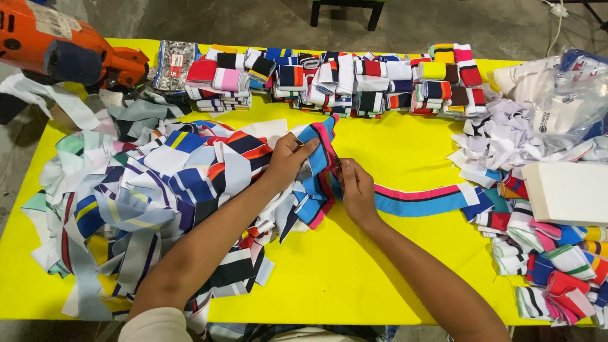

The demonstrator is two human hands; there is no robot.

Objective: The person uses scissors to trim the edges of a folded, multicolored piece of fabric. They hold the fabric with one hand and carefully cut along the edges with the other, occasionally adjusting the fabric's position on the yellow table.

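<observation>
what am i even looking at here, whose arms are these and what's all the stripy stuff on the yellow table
This is one picture from a camera worn on a person's head, looking down at their own two bare hands. The left hand and right hand both hold a long blue, pink and black striped knit fabric band over a yellow table. A loose heap of striped fabric strips lies on the left, rows of folded striped bands along the far edge, and an orange power tool sits at the far left corner.
</observation>
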